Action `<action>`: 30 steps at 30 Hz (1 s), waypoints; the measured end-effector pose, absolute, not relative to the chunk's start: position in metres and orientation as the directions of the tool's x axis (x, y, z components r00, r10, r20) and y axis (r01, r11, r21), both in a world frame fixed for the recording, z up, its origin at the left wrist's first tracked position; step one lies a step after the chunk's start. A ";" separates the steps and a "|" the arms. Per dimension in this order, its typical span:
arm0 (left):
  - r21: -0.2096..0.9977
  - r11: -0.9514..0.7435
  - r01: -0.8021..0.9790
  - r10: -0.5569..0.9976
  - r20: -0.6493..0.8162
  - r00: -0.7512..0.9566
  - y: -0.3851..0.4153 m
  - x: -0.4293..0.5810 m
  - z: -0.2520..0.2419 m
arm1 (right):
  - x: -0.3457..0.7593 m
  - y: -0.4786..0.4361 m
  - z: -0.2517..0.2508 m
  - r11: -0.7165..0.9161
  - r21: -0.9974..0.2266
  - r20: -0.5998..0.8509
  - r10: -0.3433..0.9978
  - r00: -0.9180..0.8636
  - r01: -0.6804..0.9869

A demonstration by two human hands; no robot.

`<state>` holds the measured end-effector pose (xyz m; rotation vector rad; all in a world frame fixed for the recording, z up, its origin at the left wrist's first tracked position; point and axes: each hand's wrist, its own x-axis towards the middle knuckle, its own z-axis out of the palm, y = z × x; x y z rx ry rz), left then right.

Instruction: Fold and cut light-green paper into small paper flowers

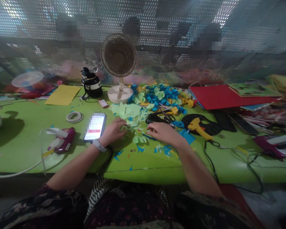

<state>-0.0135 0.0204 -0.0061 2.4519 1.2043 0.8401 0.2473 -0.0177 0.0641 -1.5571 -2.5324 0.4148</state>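
Note:
My left hand (pixel 114 131) rests low over the table beside a lit phone (pixel 94 127). Its loosely bent fingers are apart and reach the edge of some light green paper pieces (pixel 131 122), with nothing seen in them. Opposite it, my right hand (pixel 165 133) has its fingers a little apart and pointing left, also with nothing visible in the grasp. A dark blue, thin object (pixel 149 136) lies just below its fingertips. Between and in front of the hands lie a folded green paper petal shape (pixel 139 139) and blue paper scraps (pixel 166 150).
Behind the hands stand a fan (pixel 120 93) and a black bottle (pixel 92 86), with a heap of blue, green and yellow paper flowers (pixel 160 95). Scissors (pixel 168 117) and a yellow glue gun (pixel 200 128) lie right. A power strip (pixel 63 140) and tape roll (pixel 74 117) are left.

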 end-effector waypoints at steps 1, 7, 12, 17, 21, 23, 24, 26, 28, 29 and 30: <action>0.492 -0.610 0.621 0.792 0.399 0.462 0.020 -0.014 -0.005 | 0.248 -0.019 0.066 0.423 -0.293 -0.025 0.893 -0.449 0.858; 0.530 -0.576 0.622 0.817 0.396 0.419 0.020 -0.014 -0.006 | 0.279 -0.019 0.085 0.267 -0.256 0.046 0.963 -0.264 0.929; 0.473 -0.637 0.609 0.770 0.360 0.526 0.018 -0.008 -0.012 | 0.318 -0.017 0.094 0.076 -0.342 0.167 0.986 -0.019 0.937; 0.449 -0.692 0.565 0.720 0.379 0.581 0.017 -0.004 -0.014 | 0.311 -0.022 0.091 0.114 -0.490 0.159 0.987 -0.040 0.865; 0.515 -0.686 0.513 0.726 0.448 0.521 0.013 -0.005 -0.006 | 0.269 -0.028 0.076 0.331 -0.511 0.018 0.927 -0.375 0.793; 0.545 -0.709 0.447 0.699 0.460 0.548 0.007 -0.004 0.002 | 0.249 -0.031 0.068 0.427 -0.419 -0.017 0.878 -0.478 0.801; 0.562 -0.727 0.395 0.670 0.453 0.588 0.003 -0.003 0.005 | 0.241 -0.033 0.065 0.454 -0.384 -0.025 0.866 -0.500 0.804; 0.593 -0.734 0.331 0.623 0.394 0.676 -0.005 0.000 0.008 | 0.230 -0.034 0.059 0.478 -0.339 -0.047 0.852 -0.522 0.810; 0.578 -0.736 0.354 0.620 0.365 0.694 -0.010 0.005 0.008 | 0.224 -0.035 0.055 0.484 -0.307 -0.070 0.847 -0.526 0.820; 0.558 -0.736 0.383 0.631 0.362 0.686 -0.012 0.007 0.006 | 0.223 -0.034 0.053 0.484 -0.297 -0.078 0.847 -0.526 0.823; 0.540 -0.735 0.410 0.642 0.360 0.677 -0.013 0.008 0.005 | 0.223 -0.034 0.052 0.481 -0.296 -0.084 0.847 -0.524 0.825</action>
